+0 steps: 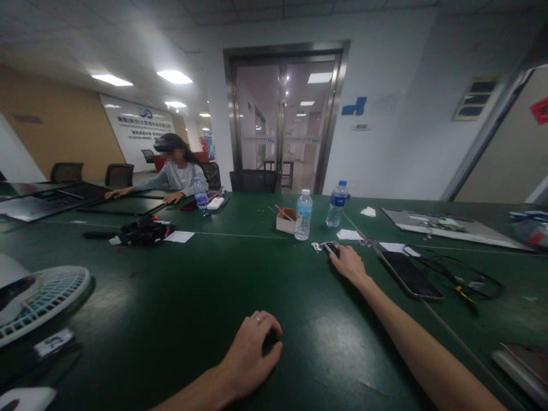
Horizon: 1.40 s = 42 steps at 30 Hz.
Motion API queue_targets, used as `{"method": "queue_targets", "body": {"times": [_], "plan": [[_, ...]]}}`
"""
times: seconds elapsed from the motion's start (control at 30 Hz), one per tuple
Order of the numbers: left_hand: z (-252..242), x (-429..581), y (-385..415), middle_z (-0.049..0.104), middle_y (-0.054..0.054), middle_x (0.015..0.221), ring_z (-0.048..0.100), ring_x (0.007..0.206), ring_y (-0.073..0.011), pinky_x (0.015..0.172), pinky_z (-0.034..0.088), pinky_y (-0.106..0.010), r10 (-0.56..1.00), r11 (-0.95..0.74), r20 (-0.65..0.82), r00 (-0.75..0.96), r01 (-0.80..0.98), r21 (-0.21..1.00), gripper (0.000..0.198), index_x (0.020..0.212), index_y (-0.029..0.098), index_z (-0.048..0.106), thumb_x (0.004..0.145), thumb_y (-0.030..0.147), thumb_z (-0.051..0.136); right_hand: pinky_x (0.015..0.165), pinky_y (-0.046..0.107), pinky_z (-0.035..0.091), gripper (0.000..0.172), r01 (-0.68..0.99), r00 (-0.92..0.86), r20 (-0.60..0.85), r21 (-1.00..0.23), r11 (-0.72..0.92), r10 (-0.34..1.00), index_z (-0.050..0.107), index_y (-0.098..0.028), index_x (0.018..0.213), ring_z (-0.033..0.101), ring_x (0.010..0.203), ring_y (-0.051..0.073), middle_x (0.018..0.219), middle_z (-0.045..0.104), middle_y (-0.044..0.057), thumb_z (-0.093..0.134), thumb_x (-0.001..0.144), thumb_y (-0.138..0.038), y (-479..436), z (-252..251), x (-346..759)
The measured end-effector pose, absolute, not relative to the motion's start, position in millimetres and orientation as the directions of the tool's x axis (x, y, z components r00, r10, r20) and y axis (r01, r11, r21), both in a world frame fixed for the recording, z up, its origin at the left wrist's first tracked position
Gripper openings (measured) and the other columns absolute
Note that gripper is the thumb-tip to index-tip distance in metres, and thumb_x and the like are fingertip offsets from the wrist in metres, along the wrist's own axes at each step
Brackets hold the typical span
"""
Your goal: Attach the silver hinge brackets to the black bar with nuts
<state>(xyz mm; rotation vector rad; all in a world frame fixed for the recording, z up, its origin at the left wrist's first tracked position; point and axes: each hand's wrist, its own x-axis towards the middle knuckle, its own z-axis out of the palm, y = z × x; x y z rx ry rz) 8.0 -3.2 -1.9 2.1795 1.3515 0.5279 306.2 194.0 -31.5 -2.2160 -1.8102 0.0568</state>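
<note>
My left hand (252, 355) rests on the green table near its front, fingers loosely curved and thumb apart, with nothing in it. A ring shows on one finger. Stretched forward to the right, my right hand (350, 264) has its fingers closed on a small silver-and-black device (330, 249) lying on the tabletop. The fingers partly cover this device, and its exact kind is unclear. Just left of it lies a small white piece with holes (316, 246). Behind stand two water bottles, one with a light blue label (303, 216) and one with a dark blue label (336, 205).
A small cardboard box (284, 222) stands beside the nearer bottle. Right of my forearm lie a phone (411, 275) and black cables (460, 277). A white fan (47, 299) and black equipment (143, 231) are left. Across the table sits a person in a headset (180, 171).
</note>
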Motion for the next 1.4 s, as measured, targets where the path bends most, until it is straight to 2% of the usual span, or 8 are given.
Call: {"method": "queue_targets", "body": {"times": [0.43, 0.63, 0.83, 1.03, 1.23, 1.4], "plan": [[-3, 8, -3, 0.059, -0.004, 0.102, 0.054, 0.093, -0.0215, 0.086, 0.044, -0.038, 0.907, -0.355, 0.052, 0.418, 0.691, 0.629, 0.014, 0.094, 0.019, 0.058, 0.082, 0.015, 0.053, 0.076, 0.036, 0.047, 0.039, 0.943, 0.305, 0.216, -0.205, -0.262, 0.928, 0.056, -0.009, 0.109, 0.058, 0.096, 0.029, 0.107, 0.055, 0.018, 0.039, 0.089, -0.039, 175, -37, 308], [0, 8, -3, 0.059, -0.004, 0.103, 0.053, 0.094, -0.0213, 0.087, 0.044, -0.038, 0.903, -0.362, 0.045, 0.428, 0.699, 0.616, 0.014, 0.094, 0.019, 0.058, 0.082, 0.015, 0.052, 0.076, 0.032, 0.046, 0.035, 0.969, 0.212, 0.237, -0.176, -0.173, 0.948, 0.055, -0.011, 0.108, 0.058, 0.096, 0.026, 0.107, 0.056, 0.016, 0.041, 0.089, -0.037, 168, -36, 299], [-4, 9, -4, 0.059, -0.004, 0.102, 0.054, 0.093, -0.0213, 0.084, 0.045, -0.036, 0.908, -0.364, 0.062, 0.415, 0.705, 0.608, 0.015, 0.095, 0.019, 0.058, 0.081, 0.014, 0.053, 0.074, 0.032, 0.046, 0.034, 0.958, 0.264, 0.239, -0.174, -0.226, 0.934, 0.053, -0.01, 0.105, 0.059, 0.095, 0.027, 0.106, 0.053, 0.017, 0.039, 0.091, -0.036, 174, -37, 303], [-2, 9, -3, 0.059, -0.004, 0.102, 0.054, 0.093, -0.0207, 0.084, 0.044, -0.035, 0.905, -0.368, 0.052, 0.422, 0.716, 0.594, 0.014, 0.094, 0.018, 0.058, 0.082, 0.014, 0.054, 0.069, 0.033, 0.045, 0.035, 0.963, 0.247, 0.319, -0.185, -0.196, 0.915, 0.047, -0.012, 0.115, 0.06, 0.088, 0.025, 0.11, 0.048, 0.015, 0.038, 0.092, -0.037, 174, -38, 306], [-2, 5, -3, 0.058, -0.004, 0.104, 0.053, 0.094, -0.0211, 0.081, 0.046, -0.034, 0.898, -0.36, 0.031, 0.439, 0.693, 0.624, 0.015, 0.098, 0.019, 0.059, 0.085, 0.019, 0.053, 0.079, 0.033, 0.042, 0.034, 0.965, 0.24, 0.353, -0.186, -0.184, 0.904, 0.055, -0.009, 0.107, 0.05, 0.102, 0.029, 0.107, 0.054, 0.018, 0.045, 0.089, -0.037, 180, -44, 314], [-2, 5, -3, 0.058, -0.004, 0.105, 0.053, 0.094, -0.021, 0.082, 0.046, -0.034, 0.9, -0.356, 0.024, 0.434, 0.703, 0.616, 0.015, 0.098, 0.019, 0.058, 0.085, 0.018, 0.052, 0.082, 0.033, 0.041, 0.037, 0.957, 0.254, 0.329, -0.222, -0.188, 0.91, 0.057, -0.007, 0.108, 0.051, 0.101, 0.028, 0.106, 0.056, 0.018, 0.045, 0.089, -0.036, 183, -49, 319]]}}
